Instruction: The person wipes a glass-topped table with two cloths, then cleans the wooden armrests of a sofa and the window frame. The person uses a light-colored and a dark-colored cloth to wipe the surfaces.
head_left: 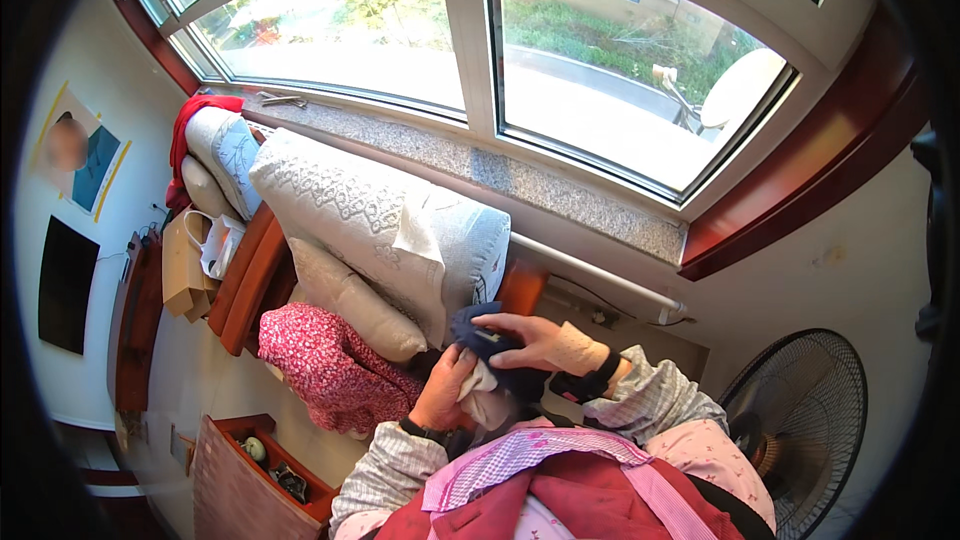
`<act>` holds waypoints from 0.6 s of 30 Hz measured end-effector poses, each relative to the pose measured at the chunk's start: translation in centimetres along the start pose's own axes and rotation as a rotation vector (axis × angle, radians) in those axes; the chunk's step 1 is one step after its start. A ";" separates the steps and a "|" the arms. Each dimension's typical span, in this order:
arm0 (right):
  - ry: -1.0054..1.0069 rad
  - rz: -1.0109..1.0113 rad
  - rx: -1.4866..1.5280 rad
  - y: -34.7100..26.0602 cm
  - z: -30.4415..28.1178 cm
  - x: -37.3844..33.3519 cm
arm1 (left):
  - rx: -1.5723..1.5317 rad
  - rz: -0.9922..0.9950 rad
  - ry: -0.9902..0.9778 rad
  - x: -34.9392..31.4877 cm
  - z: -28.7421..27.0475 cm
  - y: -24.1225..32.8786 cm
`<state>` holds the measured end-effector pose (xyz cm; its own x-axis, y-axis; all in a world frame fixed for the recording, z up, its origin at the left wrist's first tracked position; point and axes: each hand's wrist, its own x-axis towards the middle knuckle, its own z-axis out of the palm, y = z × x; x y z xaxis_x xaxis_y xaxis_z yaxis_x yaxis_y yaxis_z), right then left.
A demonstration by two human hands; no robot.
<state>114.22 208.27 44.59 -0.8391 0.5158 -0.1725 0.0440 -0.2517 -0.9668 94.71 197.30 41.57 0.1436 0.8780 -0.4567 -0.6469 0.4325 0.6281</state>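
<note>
In front of my body I hold a dark navy cloth piece [466, 321], bunched up, with a pale whitish cloth [484, 399] hanging below it. My left hand [440, 388] is closed on the bunched fabric where the pale and navy parts meet. From the right, my right hand [548, 344] presses its fingers and thumb around the navy part, with a small light patch showing between them. Whether the two colours belong to one garment I cannot tell. To the left of my hands lies a red-and-white floral cloth [330, 365].
Ahead stands a sofa with a white patterned cover [340, 195] and a beige cushion [365, 310]. Behind it run a granite windowsill [590, 210] and large windows. A black fan [805, 430] is close on my right. An open-sided table [245, 485] holds small items at lower left.
</note>
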 end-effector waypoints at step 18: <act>0.871 -0.437 -0.009 -15.7 -7.0 -9.5 | -0.450 0.000 -0.473 12.5 6.3 5.0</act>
<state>125.35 213.06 60.10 -0.0877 0.9881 0.1261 -0.1685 0.1101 -0.9795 98.01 211.72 42.96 0.3911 0.9180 -0.0660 -0.8826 0.3945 0.2557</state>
